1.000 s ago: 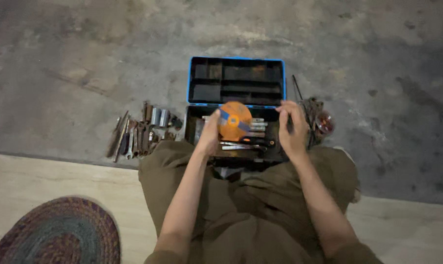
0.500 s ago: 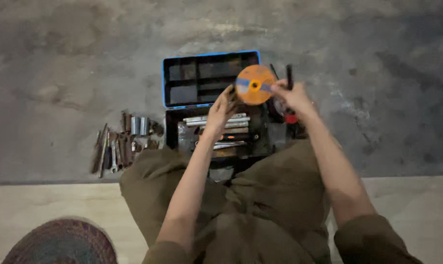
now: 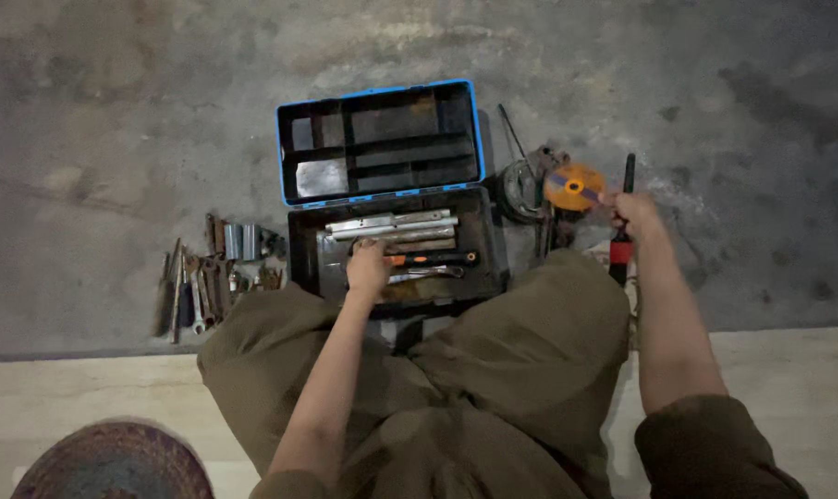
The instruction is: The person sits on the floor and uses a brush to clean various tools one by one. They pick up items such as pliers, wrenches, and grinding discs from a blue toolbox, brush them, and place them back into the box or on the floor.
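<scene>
An open black toolbox (image 3: 304,242) with a blue-rimmed lid (image 3: 378,140) lies on the concrete floor in front of my knees. My left hand (image 3: 367,269) reaches into its lower half and rests on the tools there, next to an orange-handled tool (image 3: 430,260) and some metal bars. Whether it grips anything I cannot tell. My right hand (image 3: 633,212) is out to the right of the box, holding an orange disc (image 3: 574,188) by its edge, just above a pile of parts.
Several wrenches and sockets (image 3: 214,273) lie in a row left of the toolbox. A dark round part (image 3: 519,192) and a red-and-black handled tool (image 3: 622,242) lie right of it. A wooden ledge (image 3: 86,399) runs under me. A woven round rug (image 3: 114,462) sits bottom left.
My right hand carried the orange disc from over the toolbox out to the right side. My left hand dropped into the box's lower tray.
</scene>
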